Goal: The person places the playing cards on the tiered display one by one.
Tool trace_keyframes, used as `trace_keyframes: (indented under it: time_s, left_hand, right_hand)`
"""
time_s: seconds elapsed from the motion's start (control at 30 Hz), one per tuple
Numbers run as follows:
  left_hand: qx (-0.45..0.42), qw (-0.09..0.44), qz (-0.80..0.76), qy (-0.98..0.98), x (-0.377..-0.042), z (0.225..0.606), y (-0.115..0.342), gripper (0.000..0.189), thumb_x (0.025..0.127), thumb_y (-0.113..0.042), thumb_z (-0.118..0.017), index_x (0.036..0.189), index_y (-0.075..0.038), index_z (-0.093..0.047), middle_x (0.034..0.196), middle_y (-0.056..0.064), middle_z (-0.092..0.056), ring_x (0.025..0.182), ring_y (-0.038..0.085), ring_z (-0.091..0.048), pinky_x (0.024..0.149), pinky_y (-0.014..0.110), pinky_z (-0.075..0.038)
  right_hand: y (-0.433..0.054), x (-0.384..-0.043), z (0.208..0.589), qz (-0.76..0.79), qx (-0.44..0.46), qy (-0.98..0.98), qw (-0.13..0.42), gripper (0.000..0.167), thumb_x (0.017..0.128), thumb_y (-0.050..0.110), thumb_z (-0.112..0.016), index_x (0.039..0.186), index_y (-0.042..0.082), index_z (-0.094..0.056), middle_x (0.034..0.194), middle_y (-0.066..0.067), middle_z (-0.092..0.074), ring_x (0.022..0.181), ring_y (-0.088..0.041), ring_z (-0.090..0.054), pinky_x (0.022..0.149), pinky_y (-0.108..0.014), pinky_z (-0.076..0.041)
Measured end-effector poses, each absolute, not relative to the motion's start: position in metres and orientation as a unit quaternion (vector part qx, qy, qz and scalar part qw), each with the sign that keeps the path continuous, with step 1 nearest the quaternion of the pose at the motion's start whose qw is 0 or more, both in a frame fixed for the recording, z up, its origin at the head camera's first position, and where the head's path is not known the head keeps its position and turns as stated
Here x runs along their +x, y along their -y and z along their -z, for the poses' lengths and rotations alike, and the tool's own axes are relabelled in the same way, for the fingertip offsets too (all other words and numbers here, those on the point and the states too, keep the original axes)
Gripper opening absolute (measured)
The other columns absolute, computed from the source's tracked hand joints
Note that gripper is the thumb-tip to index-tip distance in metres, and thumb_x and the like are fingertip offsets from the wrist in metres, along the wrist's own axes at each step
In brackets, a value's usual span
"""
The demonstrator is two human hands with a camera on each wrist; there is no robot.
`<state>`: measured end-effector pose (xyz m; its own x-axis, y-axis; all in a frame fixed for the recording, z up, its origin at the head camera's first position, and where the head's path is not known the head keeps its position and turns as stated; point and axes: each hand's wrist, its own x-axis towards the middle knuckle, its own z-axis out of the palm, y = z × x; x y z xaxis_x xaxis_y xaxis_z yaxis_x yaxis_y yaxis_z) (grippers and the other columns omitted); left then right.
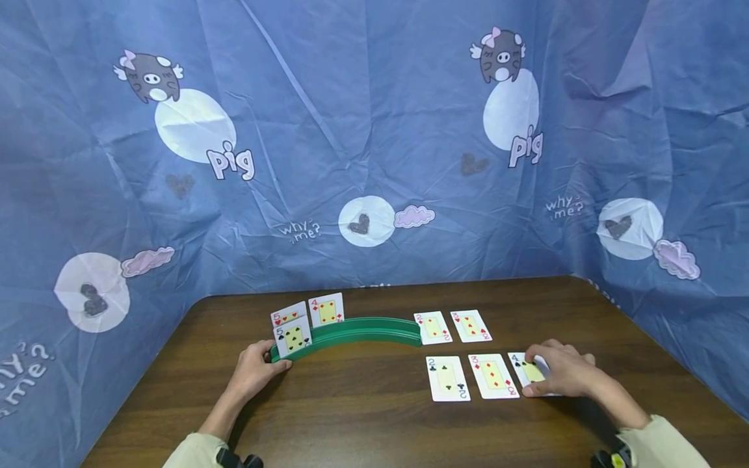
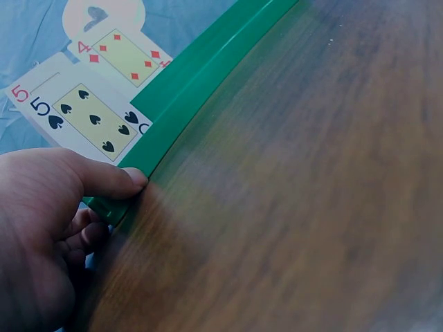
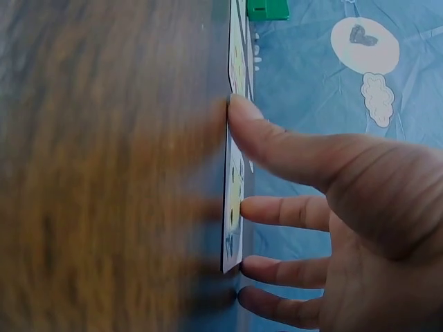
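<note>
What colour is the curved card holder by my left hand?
The curved card holder is green, showing best in the head view.

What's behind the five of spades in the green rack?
Behind the five of spades, a red five, apparently hearts, shows its upper strip in the head view. Its lower part is covered, so I can't see that or anything else hidden there.

sleeves (image 1: 664, 442): pale beige | left-wrist device (image 1: 238, 459): black | right-wrist device (image 1: 601, 460): black, yellow mark (image 1: 617, 461)
</note>
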<state>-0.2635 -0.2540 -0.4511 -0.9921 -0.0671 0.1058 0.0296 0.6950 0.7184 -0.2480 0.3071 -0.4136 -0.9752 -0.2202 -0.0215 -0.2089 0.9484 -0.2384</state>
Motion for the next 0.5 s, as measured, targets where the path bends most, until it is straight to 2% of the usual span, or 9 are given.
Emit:
trace_keyframes:
  time_s: [0.3,0.5]
  left_hand:
    - [0.013,0.060,0.392,0.918,-0.2642,0.4528,0.2548,0.043,0.082,-0.010,-0.076,0.119,0.009,-0.065,0.115,0.026,-0.067,0.097,0.025,-0.063,0.084,0.040,-0.051]
    - [0.009,0.062,0.392,0.918,-0.2644,0.4528,0.2547,0.042,0.083,-0.010,-0.076,0.119,0.009,-0.065,0.115,0.025,-0.067,0.098,0.025,-0.062,0.084,0.040,-0.051]
  right_hand:
    - [-0.3068,-0.2493,0.4147,0.120,-0.116,-0.986,0.012,0.059,0.061,0.046,-0.090,0.106,0.015,-0.066,0.119,-0.020,-0.062,0.104,-0.042,-0.057,0.071,-0.052,-0.039]
    - [-0.3072,-0.2500,0.4164,0.125,-0.123,-0.984,0.012,0.057,0.061,0.043,-0.091,0.103,0.015,-0.065,0.119,-0.023,-0.061,0.105,-0.043,-0.057,0.071,-0.054,-0.042]
